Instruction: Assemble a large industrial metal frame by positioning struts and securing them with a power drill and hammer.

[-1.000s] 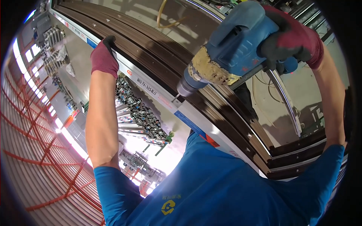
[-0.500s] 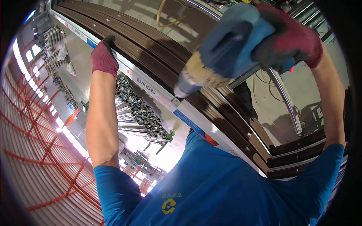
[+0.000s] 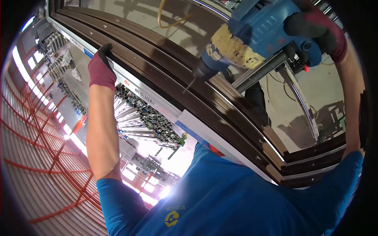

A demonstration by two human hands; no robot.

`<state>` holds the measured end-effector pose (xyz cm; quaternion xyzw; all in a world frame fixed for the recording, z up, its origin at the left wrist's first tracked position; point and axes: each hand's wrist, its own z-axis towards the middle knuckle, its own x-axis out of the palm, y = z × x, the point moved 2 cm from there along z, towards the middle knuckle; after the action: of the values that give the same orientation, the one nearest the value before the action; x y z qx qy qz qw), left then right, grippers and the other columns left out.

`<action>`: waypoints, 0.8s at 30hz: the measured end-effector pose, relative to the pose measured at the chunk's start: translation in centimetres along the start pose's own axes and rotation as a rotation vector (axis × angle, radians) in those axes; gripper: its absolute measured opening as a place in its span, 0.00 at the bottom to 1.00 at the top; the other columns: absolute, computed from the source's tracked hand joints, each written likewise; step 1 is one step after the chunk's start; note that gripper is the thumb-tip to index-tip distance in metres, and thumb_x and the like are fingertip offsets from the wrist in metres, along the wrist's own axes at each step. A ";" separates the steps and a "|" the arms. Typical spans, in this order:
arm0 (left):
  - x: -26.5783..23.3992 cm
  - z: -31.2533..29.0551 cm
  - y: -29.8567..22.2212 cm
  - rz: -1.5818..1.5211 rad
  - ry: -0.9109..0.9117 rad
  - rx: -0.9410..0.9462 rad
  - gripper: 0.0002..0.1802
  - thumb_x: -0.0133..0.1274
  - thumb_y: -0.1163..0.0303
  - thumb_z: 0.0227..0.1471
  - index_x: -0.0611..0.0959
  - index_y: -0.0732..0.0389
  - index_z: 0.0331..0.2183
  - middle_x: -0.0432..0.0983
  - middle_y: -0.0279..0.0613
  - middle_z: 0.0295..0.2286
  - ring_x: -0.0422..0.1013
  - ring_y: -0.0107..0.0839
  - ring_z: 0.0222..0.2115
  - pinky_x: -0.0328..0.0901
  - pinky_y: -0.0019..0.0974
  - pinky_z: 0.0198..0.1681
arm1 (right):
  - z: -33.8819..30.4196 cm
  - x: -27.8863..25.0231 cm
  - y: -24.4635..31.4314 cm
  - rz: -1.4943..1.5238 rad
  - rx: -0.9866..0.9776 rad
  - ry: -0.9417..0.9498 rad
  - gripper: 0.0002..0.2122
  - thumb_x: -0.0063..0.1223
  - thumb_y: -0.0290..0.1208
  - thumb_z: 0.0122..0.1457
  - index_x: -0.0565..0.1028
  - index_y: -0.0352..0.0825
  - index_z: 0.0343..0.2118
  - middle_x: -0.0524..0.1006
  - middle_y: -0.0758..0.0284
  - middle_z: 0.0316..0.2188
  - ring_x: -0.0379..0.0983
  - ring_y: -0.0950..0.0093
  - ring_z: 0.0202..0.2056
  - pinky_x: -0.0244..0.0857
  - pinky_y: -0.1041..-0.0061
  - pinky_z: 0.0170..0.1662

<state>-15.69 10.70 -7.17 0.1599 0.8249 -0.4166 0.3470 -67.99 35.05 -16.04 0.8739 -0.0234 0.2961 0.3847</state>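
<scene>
My right hand (image 3: 325, 33), in a maroon and black glove, is closed around the grip of a blue power drill (image 3: 262, 29) with a worn yellowish collar. Its thin drill bit (image 3: 190, 85) points down and left, with the tip over the brown grooved window frame (image 3: 157, 67); whether it touches cannot be told. My left hand (image 3: 103, 67), gloved alike, grips the frame's outer edge farther up on the left, its black thumb over the top. Printed white film (image 3: 136, 91) covers this outer side, with a blue and red stretch close to my body.
Inside the frame lies a grey surface with a yellowish hose (image 3: 161, 19) and a shiny metal bar (image 3: 299, 98). Bundled metal profiles (image 3: 147, 118) stand beyond the frame's left side. A ribbed wall with red bars (image 3: 47, 169) fills the far left.
My right hand has drawn the drill back, up and to the right, so the bit has left the frame's outer edge. My left hand stays on the frame, shifted slightly in view.
</scene>
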 end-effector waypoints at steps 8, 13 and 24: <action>-1.4 3.0 1.1 -0.038 0.054 -0.054 0.06 0.65 0.66 0.53 0.85 0.55 0.28 0.77 0.31 0.23 0.70 0.30 0.25 0.66 0.33 0.34 | 1.6 2.3 -2.0 0.000 0.054 0.032 0.34 0.71 0.37 0.56 0.70 0.24 0.61 0.80 0.63 0.47 0.78 0.74 0.45 0.73 0.72 0.48; -2.0 4.8 2.1 -0.018 0.050 -0.085 0.08 0.65 0.63 0.52 0.84 0.52 0.25 0.73 0.29 0.20 0.67 0.29 0.23 0.64 0.34 0.31 | 2.0 3.7 -0.7 -0.077 0.155 -0.085 0.32 0.71 0.38 0.56 0.72 0.25 0.59 0.81 0.63 0.45 0.78 0.75 0.44 0.73 0.73 0.46; -0.4 1.0 0.4 0.048 0.060 -0.014 0.08 0.65 0.63 0.53 0.84 0.53 0.26 0.72 0.29 0.21 0.66 0.28 0.23 0.62 0.34 0.30 | 2.0 3.1 -2.5 0.098 0.098 0.137 0.33 0.76 0.42 0.49 0.76 0.24 0.53 0.83 0.64 0.43 0.80 0.76 0.42 0.74 0.74 0.45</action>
<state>-14.74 10.18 -7.50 0.1897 0.8338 -0.3973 0.3330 -63.78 36.00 -17.14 0.8672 -0.0251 0.3743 0.3274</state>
